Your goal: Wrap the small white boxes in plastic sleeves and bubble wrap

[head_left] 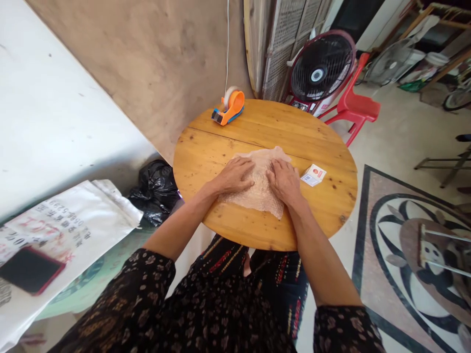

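Note:
A sheet of pinkish bubble wrap (262, 189) lies on the round wooden table (228, 147). My left hand (235, 175) rests flat on its left part, fingers stretched out. On its right part my right hand (284, 180) presses down palm-first, fingers extended. Neither hand holds anything. A small white box with a red mark (313, 175) sits just right of my right hand. At the table's far edge stands an orange and blue tape dispenser (230, 107).
A black plastic bag (156, 189) lies on the floor left of the table. A printed white sack (55, 230) with a dark phone (29, 269) on it is at the left. Behind the table stand a fan (320, 68) and a red chair (355, 105).

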A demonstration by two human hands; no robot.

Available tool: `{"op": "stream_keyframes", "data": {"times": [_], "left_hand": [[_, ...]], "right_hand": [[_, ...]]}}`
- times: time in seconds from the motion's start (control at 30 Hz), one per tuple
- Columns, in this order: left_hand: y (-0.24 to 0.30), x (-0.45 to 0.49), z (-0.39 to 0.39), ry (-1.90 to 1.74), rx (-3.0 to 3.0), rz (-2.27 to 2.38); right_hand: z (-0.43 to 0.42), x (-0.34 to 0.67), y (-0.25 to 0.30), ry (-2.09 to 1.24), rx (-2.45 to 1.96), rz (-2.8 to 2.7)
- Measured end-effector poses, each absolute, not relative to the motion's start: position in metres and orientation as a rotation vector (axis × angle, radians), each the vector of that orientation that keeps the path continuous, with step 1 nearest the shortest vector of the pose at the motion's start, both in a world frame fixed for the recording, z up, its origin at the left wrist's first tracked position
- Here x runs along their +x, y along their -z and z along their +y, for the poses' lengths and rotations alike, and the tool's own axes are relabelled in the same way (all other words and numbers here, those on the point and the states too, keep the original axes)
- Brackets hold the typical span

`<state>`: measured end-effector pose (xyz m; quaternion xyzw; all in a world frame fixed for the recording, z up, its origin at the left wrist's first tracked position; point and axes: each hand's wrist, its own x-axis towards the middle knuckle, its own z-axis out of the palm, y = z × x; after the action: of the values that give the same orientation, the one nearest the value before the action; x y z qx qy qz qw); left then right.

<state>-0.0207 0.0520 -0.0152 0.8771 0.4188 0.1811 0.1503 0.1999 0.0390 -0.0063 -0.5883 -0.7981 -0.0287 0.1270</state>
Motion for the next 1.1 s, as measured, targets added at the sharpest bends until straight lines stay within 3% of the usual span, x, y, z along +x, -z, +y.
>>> {"op": "stream_keyframes", "data": {"times": [0.3,0.7,1.1], "left_hand": [[0.0109,-0.0265,0.0572,-0.412,2.518,1.229],[0.0134,-0.0226,0.0536,-0.659,2.496,1.292],[0.0137,-0.0255,0.0552,-0.57,2.577,1.255]], "right_hand": [[0.0377,0.203,0.0055,0.082,-1.746,-2.311],[0.0389,0.2041,0.0043,0.082,-1.741,-2.308],[0.0399,0.2047,0.0058,0.042,-1.73,-2.279]]}}
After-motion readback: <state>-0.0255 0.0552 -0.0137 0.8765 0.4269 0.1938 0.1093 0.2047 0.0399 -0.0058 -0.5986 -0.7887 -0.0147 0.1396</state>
